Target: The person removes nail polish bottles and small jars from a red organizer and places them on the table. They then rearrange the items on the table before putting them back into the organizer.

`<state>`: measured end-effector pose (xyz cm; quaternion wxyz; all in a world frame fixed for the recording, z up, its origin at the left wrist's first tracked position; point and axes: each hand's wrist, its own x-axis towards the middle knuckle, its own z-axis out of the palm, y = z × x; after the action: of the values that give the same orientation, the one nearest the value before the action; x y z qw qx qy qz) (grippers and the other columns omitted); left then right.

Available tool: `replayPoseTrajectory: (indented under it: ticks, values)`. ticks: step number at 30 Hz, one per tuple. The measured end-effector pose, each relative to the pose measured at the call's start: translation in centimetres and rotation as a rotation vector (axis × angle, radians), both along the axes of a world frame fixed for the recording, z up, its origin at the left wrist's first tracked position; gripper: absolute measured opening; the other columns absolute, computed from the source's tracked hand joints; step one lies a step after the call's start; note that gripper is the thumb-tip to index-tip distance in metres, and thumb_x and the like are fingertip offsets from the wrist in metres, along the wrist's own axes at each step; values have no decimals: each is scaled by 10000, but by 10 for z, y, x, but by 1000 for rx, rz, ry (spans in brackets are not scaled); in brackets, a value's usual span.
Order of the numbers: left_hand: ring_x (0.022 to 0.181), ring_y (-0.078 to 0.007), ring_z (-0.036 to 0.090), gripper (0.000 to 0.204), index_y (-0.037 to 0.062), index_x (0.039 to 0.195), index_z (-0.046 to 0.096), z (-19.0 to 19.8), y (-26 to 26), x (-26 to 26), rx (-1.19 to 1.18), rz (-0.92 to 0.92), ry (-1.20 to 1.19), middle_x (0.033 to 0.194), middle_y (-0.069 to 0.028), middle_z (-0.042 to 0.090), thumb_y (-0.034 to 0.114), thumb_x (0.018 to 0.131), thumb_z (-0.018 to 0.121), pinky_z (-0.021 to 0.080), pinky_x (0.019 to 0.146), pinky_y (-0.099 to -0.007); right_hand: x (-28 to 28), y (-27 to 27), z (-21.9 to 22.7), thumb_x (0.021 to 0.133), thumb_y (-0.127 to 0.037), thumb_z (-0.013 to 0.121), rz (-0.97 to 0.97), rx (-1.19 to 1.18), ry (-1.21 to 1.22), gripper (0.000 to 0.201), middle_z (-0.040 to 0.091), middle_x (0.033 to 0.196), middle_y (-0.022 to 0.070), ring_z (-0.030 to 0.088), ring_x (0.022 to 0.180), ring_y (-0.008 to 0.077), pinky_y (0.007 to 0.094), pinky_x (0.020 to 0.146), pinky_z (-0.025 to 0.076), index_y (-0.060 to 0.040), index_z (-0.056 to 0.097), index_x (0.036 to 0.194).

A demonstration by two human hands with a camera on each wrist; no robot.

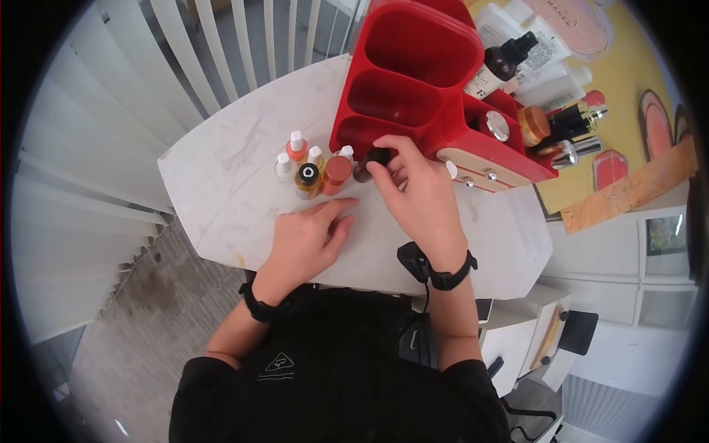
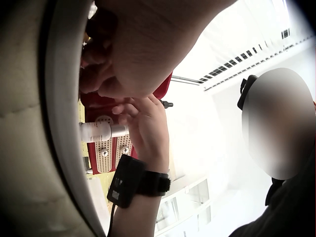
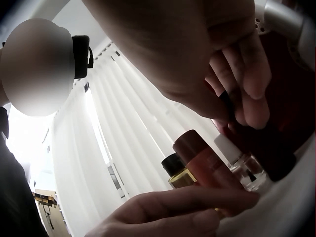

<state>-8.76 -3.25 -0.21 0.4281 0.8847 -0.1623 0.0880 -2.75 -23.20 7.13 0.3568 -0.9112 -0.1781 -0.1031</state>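
Right hand [image 1: 422,193] pinches dark bottle [image 1: 362,173] near its top, between white table's [image 1: 244,144] near edge and red organizer [image 1: 354,85]. Left hand [image 1: 306,240] loose, holding nothing visible. Sideways slip could topple neighbouring peach bottle [image 1: 337,172].

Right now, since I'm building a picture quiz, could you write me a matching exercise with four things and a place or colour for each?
1. Left hand
2. Organizer
3. Tabletop
4. Dark bottle

A. white, with grey marbling
B. at the right hand
C. nearer the person's body than the small bottles
D. red

Pairs: 1-C, 2-D, 3-A, 4-B
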Motion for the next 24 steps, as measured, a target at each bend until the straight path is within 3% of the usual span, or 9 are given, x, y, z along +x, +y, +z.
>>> replayPoseTrajectory:
  ticks: [6, 9, 11, 13, 16, 22, 24]
  values:
    - [618, -250, 699, 271, 148, 1251, 810, 4, -1, -1, -14, -12, 2, 845, -110, 778, 138, 988, 747, 557, 627, -381, -20, -12, 4, 988, -89, 799, 28, 151, 28, 419, 788, 867, 130, 761, 696, 261, 384, 647, 583, -100, 687, 1392]
    - [622, -246, 699, 263, 146, 1245, 811, 2, 0, 0, -21, -8, -13, 863, -110, 785, 136, 989, 752, 557, 627, -377, -35, -29, 8, 982, -116, 829, -106, 171, 8, 409, 770, 816, 103, 733, 648, 207, 345, 603, 560, -104, 704, 1371]
    - [623, -242, 697, 250, 143, 1233, 815, 3, 0, -1, -19, -18, 4, 880, -110, 790, 134, 990, 757, 555, 626, -370, -38, -45, 5, 970, -132, 854, -372, 68, -66, 413, 741, 751, 86, 707, 603, 177, 322, 573, 543, -107, 711, 1357]
    - [622, -238, 696, 241, 141, 1225, 817, 2, 0, -1, -20, -22, -11, 882, -107, 790, 133, 992, 757, 553, 626, -367, -34, -52, 2, 958, -152, 875, -406, 19, -44, 397, 710, 694, 70, 692, 571, 181, 320, 569, 542, -101, 725, 1322]
    - [620, -233, 694, 227, 138, 1211, 821, 3, -2, 0, -28, -23, -29, 885, -102, 791, 132, 993, 758, 550, 624, -362, -27, -58, -16, 949, -181, 891, -333, -38, -158, 375, 704, 691, 62, 689, 572, 177, 322, 565, 543, -88, 737, 1278]
    - [647, -239, 716, 208, 120, 1173, 821, 10, 1, -3, 2, -48, 8, 887, -100, 788, 130, 973, 765, 561, 639, -373, -39, -30, -11, 925, -190, 905, -204, 99, -46, 355, 731, 750, 72, 724, 611, 205, 342, 590, 570, -67, 733, 1210]
    - [658, -247, 725, 190, 108, 1145, 817, 11, 5, -3, 20, -97, 7, 887, -103, 787, 131, 963, 768, 566, 646, -380, -44, -16, -10, 926, -169, 877, -13, 87, -46, 338, 749, 827, 84, 748, 671, 243, 374, 615, 586, -67, 709, 1200]
